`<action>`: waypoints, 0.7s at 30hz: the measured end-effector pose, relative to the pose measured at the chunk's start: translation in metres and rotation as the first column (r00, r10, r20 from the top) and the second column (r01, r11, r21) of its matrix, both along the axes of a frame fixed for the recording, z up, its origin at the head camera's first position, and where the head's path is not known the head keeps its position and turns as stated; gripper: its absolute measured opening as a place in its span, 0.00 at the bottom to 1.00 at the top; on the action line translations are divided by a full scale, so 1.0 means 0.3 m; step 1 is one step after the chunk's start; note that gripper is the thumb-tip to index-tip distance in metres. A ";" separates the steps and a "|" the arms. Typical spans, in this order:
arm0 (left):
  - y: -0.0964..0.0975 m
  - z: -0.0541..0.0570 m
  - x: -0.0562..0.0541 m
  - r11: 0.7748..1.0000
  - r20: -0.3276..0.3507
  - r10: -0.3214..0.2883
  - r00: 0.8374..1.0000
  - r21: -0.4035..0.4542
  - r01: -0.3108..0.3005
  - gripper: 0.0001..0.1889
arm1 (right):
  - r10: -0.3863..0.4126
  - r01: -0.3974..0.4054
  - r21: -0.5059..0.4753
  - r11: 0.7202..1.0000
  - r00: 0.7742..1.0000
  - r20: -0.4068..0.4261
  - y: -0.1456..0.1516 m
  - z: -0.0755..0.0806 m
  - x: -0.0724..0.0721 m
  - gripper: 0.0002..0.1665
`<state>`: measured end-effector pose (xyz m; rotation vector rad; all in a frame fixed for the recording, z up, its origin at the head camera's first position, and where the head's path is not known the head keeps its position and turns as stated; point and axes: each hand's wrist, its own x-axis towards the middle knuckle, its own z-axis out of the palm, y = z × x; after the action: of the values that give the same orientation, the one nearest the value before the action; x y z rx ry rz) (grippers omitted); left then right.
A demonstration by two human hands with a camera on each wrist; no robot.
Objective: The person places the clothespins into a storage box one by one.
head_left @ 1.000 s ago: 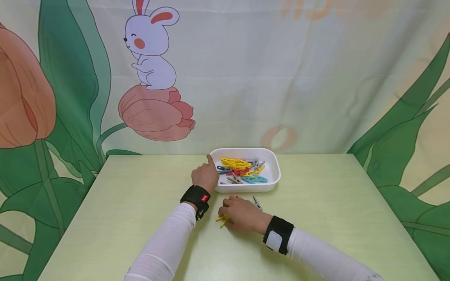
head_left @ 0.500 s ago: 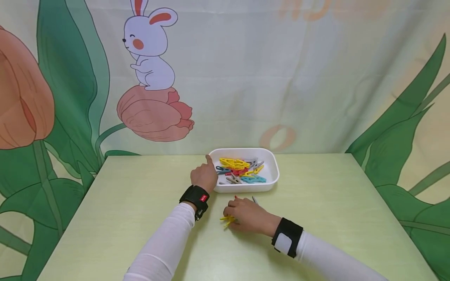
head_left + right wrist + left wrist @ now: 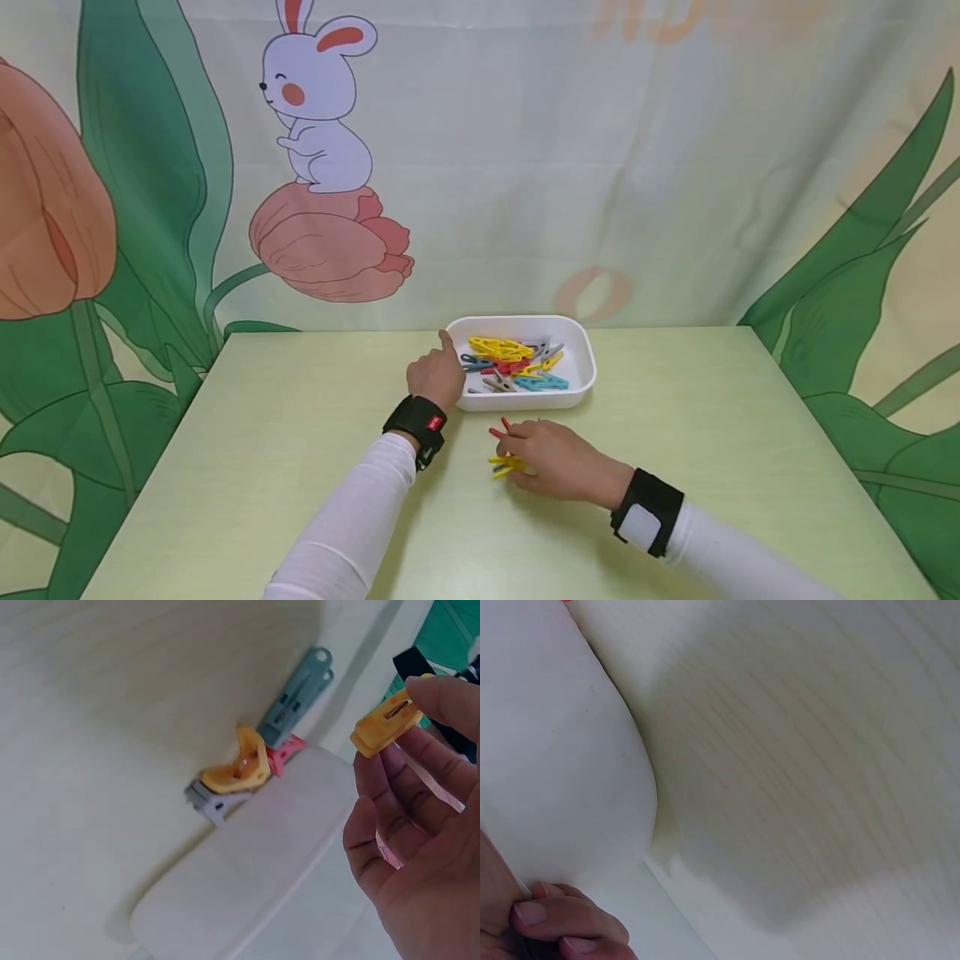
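My left hand (image 3: 435, 377) holds the left end of the white tray (image 3: 525, 402); in the left wrist view its curled fingers (image 3: 581, 919) are at the tray's corner. A yellow clothespin (image 3: 386, 724) is pinched between the thumb and fingers of my right hand (image 3: 427, 847). That hand is low over the table in front of the tray in the head view, with yellow clothespin legs (image 3: 506, 464) at its fingertips. A red clothespin (image 3: 500, 428) pokes out beside its knuckles. The right wrist view shows teal (image 3: 296, 697), red (image 3: 285, 755), yellow (image 3: 240, 769) and grey (image 3: 215, 801) clothespins by the white edge.
Several clothespins lie in the tray: yellow (image 3: 501, 349), red (image 3: 512, 366), turquoise (image 3: 542, 382), dark blue (image 3: 476, 363) and grey ones. The pale green table (image 3: 300, 433) spreads around it. A printed curtain (image 3: 487, 167) hangs right behind the tray.
My right hand has moved to the right, and the yellow clothespin legs with it. More of the red clothespin shows; the grey one by the hand is now covered. My left hand stays put.
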<state>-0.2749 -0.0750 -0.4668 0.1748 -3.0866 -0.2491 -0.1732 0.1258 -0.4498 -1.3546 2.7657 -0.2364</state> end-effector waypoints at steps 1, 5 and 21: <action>0.000 -0.001 -0.001 1.000 0.002 0.000 1.000 0.002 0.000 0.34 | -0.008 0.008 -0.003 1.000 1.000 0.004 0.006 0.009 0.002 0.16; -0.002 -0.003 -0.003 1.000 0.008 0.000 1.000 0.010 0.000 0.34 | -0.041 0.041 -0.030 0.999 0.999 0.017 0.034 0.052 0.006 0.19; -0.004 -0.016 -0.012 1.000 -0.003 -0.002 1.000 0.012 0.002 0.35 | -0.093 0.087 -0.065 0.994 0.991 -0.092 0.127 0.205 -0.030 0.23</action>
<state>-0.2786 -0.0763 -0.4717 0.1719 -3.0830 -0.2674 -0.1822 0.1640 -0.3884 -1.2877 2.9253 -0.2688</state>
